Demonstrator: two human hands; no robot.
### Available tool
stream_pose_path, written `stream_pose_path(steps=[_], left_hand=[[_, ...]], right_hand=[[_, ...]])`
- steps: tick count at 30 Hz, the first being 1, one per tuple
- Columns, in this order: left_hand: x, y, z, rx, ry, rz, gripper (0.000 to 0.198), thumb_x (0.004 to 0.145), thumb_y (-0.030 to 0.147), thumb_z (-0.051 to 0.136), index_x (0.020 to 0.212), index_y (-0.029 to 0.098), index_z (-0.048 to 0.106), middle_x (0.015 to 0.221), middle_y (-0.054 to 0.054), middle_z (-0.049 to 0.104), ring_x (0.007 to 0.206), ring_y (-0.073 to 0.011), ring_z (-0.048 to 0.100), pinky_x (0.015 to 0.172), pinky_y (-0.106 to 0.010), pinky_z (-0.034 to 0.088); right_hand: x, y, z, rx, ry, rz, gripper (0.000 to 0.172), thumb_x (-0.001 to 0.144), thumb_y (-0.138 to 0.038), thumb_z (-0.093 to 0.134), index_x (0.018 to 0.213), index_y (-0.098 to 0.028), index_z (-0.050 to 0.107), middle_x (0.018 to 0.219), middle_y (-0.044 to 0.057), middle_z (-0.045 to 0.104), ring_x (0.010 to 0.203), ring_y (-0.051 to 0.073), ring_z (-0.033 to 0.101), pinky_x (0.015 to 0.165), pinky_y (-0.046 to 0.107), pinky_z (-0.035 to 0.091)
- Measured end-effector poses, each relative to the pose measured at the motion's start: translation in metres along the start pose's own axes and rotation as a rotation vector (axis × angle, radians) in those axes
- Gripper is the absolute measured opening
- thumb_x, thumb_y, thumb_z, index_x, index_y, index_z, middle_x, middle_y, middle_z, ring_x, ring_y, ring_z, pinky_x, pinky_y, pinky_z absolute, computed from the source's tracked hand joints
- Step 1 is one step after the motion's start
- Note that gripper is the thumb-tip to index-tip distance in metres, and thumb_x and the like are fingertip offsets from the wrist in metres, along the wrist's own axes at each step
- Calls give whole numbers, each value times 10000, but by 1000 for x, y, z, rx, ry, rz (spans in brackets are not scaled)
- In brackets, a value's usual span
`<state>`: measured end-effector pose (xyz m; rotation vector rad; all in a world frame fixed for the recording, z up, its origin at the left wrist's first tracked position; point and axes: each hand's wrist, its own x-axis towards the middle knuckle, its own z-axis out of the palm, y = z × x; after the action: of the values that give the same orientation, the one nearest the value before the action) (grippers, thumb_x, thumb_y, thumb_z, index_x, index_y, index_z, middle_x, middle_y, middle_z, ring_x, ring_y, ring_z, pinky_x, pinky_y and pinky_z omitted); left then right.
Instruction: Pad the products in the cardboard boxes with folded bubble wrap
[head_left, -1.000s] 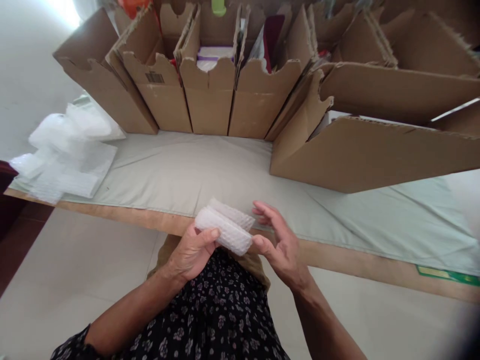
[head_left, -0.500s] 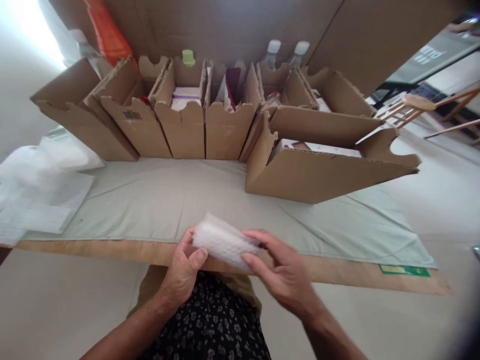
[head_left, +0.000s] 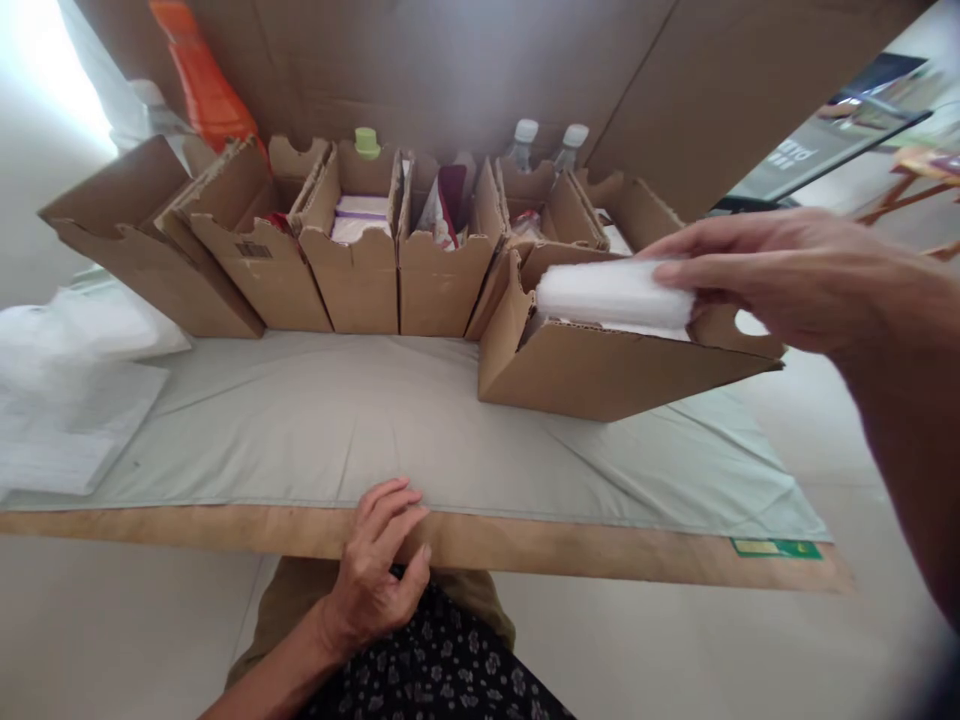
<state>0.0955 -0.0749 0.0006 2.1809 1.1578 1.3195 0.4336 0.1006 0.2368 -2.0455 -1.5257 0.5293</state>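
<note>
My right hand [head_left: 780, 275] is stretched out to the right and holds a white bubble-wrapped bundle [head_left: 611, 295] by its end, above the open cardboard box [head_left: 600, 375] lying at the right of the table. My left hand [head_left: 379, 570] rests at the table's near edge, fingers loosely spread, holding nothing.
A row of open cardboard boxes [head_left: 352, 270] with packets stands along the back. Bottles [head_left: 525, 140] and an orange bag [head_left: 202, 90] stand behind them. Bubble-wrap sheets [head_left: 67, 400] lie at the left. A pale cloth [head_left: 337, 420] covers the table.
My right hand took the bundle from in front of me up and right over the open box. My left hand let go and dropped to the table edge.
</note>
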Motion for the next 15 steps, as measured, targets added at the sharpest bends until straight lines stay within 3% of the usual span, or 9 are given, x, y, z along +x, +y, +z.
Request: stream_pose_path(steps=[1, 3, 6, 10, 12, 13, 14, 15], left_hand=[[0, 0, 0, 3, 3, 5, 367, 855, 93, 622, 1205, 196, 660, 1171, -153, 723, 1233, -341, 657, 1005, -551, 606], [0, 0, 0, 10, 8, 12, 358, 849, 87, 616, 1184, 200, 669, 1158, -151, 730, 1226, -339, 664, 995, -546, 616], [1, 1, 0, 15, 9, 29, 343, 840, 90, 611, 1157, 205, 676, 1121, -144, 741, 1195, -334, 681, 973, -542, 625], [3, 2, 0, 35, -10, 71, 337, 828, 80, 615, 1142, 189, 670, 1082, -144, 753, 1166, -332, 687, 967, -553, 617], [3, 2, 0, 46, -15, 79, 335, 828, 80, 613, 1142, 184, 665, 1076, -146, 755, 1161, -332, 685, 967, -558, 610], [3, 2, 0, 49, -18, 77, 335, 830, 81, 610, 1144, 184, 663, 1075, -145, 755, 1161, -331, 684, 969, -560, 606], [3, 2, 0, 51, -20, 74, 335, 831, 82, 607, 1144, 186, 661, 1073, -142, 755, 1158, -328, 683, 971, -559, 602], [3, 2, 0, 50, -22, 72, 334, 831, 82, 603, 1143, 188, 659, 1069, -138, 755, 1153, -324, 684, 974, -557, 600]], right_hand=[[4, -7, 6, -21, -119, 73, 603, 836, -495, 490, 621, 38, 673, 887, 77, 746, 891, 204, 718, 502, 285, 231], [12, -18, 14, -34, -207, 109, 630, 841, -467, 410, 617, 64, 665, 852, 103, 735, 900, 197, 717, 511, 274, 242], [25, -31, 17, -117, -252, 2, 661, 819, -434, 327, 559, 97, 622, 700, 86, 675, 749, 160, 687, 517, 316, 226], [46, -45, 15, -293, -235, -194, 628, 766, -346, 211, 348, 88, 391, 734, 60, 643, 665, 104, 605, 508, 380, 213], [49, -39, 21, -276, -232, -329, 523, 681, -149, 50, 247, 9, 296, 687, 126, 598, 913, 112, 551, 469, 372, 180], [48, -30, 25, -225, -188, -399, 494, 608, -85, 0, 244, -45, 331, 626, 172, 559, 1040, 97, 413, 447, 342, 150], [45, -17, 30, -171, -118, -455, 464, 485, -28, -8, 261, -115, 390, 577, 227, 521, 1005, 99, 285, 433, 323, 95], [40, -2, 36, -107, 0, -491, 633, 570, -16, -91, 321, -140, 478, 577, 217, 549, 974, 96, 228, 434, 306, 102]])
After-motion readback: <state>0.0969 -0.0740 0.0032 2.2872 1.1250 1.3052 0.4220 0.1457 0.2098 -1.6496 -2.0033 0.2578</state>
